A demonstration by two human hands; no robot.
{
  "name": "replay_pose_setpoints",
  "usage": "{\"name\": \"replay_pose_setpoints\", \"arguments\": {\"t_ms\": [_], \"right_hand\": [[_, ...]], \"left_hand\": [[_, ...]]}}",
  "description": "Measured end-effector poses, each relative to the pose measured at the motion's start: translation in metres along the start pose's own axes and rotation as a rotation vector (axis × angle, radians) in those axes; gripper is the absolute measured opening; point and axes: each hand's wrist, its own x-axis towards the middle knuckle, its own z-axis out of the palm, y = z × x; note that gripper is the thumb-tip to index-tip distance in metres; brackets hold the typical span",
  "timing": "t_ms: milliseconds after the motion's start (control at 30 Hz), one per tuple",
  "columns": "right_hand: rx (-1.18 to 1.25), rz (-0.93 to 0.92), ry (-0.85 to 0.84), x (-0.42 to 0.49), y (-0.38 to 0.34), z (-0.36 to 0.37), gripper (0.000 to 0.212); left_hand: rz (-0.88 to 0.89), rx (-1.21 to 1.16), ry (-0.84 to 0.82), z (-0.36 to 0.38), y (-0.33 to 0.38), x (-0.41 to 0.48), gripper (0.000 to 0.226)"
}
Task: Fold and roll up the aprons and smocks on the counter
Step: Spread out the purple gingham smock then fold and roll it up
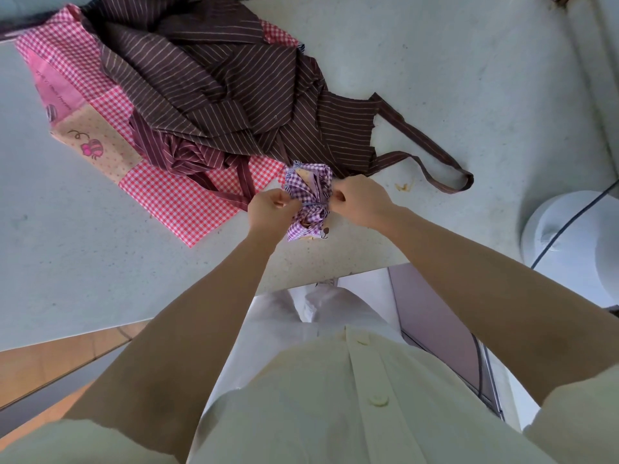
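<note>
Purple checked bundle [310, 190] sits on the counter [100, 256] near its front edge, just in front of the heaped brown striped apron [217, 95], with a thin tie [315, 204] cinching it round the middle. Left hand [272, 204] and right hand [355, 195] flank it, each with fingers curled tight and pinching what looks like one end of that tie; the ends themselves are hidden inside the fists. The step in hand is probably knotting the roll closed. Several things could go wrong from here. The cloth flares above and below the tie, so a slack knot could let the roll spring open. An uneven pull could drag the tie off towards one end, since the bundle is short and soft. Its far side lies against or just beside the brown apron, so a fold of that could get caught in the knot. The pink checked apron [187, 199] lies spread under the brown one, not yet rolled, and the brown apron's strap [449, 177] trails loose to the right of the hands
</note>
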Motion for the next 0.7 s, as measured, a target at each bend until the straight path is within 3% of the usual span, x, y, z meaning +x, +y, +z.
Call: {"name": "replay_pose_setpoints", "arguments": {"t_ms": [100,300,433,700], "right_hand": [[0.065,0.096,0.001,-0.001,0.010,0.008,0.018],[0.365,0.110,0.024,-0.002,0.017,0.018,0.014],[0.501,0.102,0.027,-0.006,0.022,0.020,0.010],[0.590,-0.120,0.171,-0.022,0.003,0.015,0.015]], "left_hand": [[-0.094,-0.130,0.021,0.004,-0.001,-0.008,0.016],[-0.001,-0.263,-0.069,0.004,0.007,-0.010,0.017],[0.040,-0.181,-0.128,0.006,0.007,-0.006,0.004],[0.217,0.066,0.005,0.007,0.009,-0.005,0.002]]}}
